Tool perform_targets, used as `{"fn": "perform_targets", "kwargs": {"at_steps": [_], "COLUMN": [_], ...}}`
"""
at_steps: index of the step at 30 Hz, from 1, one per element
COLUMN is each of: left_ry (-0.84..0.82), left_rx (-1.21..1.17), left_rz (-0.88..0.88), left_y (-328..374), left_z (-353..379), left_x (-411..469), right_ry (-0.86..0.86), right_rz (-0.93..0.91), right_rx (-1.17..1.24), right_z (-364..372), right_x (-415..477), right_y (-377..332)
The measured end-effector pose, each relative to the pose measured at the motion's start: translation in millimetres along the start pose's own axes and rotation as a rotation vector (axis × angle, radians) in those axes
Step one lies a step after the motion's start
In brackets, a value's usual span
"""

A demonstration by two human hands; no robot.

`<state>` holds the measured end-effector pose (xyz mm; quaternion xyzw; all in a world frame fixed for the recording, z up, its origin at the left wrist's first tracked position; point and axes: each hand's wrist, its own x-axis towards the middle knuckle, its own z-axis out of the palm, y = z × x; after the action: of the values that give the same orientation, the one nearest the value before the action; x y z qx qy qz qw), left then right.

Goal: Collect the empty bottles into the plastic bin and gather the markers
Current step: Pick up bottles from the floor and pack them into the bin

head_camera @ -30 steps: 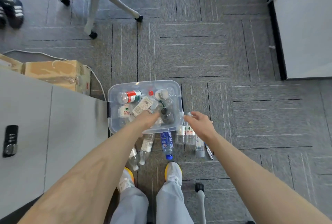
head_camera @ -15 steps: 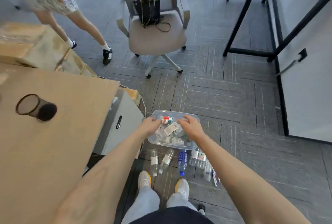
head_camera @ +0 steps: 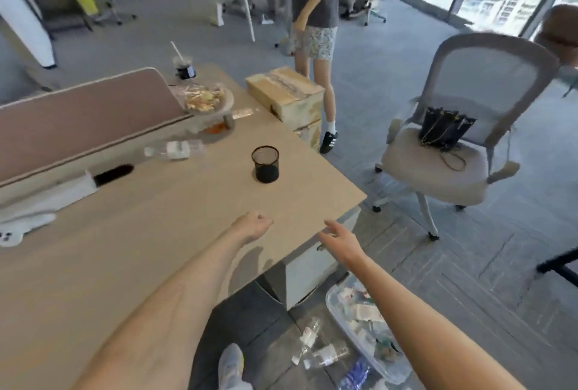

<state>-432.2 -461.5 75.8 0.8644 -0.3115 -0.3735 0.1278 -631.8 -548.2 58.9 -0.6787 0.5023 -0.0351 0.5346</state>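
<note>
The clear bin (head_camera: pixel 336 305) sits on the floor (head_camera: pixel 469 296), holding white-labelled bottles (head_camera: pixel 364 314). Just beside it lie loose bottles (head_camera: pixel 325 353), clear and on their sides, and a blue-labelled bottle (head_camera: pixel 356 371). One more bottle (head_camera: pixel 175 149) lies sideways on the desk (head_camera: pixel 156 233)

1 bin (head_camera: pixel 342 306), perhaps 4 loose bottles (head_camera: pixel 325 353).

Pen cup (head_camera: pixel 265 164) stands on the desk (head_camera: pixel 140 249), plastic bin (head_camera: pixel 331 302) (holding bottles (head_camera: pixel 362 314)) on the floor (head_camera: pixel 469 296).

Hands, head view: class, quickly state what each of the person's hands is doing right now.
Left hand: closed, fingers curled, nothing visible in it, over the tan wooden desk.
Right hand: open, fingers spread, holding nothing.
</note>
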Motion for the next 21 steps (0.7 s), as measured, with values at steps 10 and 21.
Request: {"fn": "perform_targets", "kwargs": {"at_steps": [10, 21], "left_ry": [0.072, 0.178], "left_rx": [0.026, 0.203], "left_rz": [-0.157, -0.027], "left_y": [-169.8, -208.0], "left_z": [-115.2, -236.5], "left_x": [69.2, 239.8], "right_ry": [-0.2, -0.151], "right_rz": [-0.045, -0.021], "right_rx": [-0.097, -0.194], "right_z": [143.0, 223.5], "right_x": [101.0, 238.9], "right_y": [-132.9, -225.0]}}
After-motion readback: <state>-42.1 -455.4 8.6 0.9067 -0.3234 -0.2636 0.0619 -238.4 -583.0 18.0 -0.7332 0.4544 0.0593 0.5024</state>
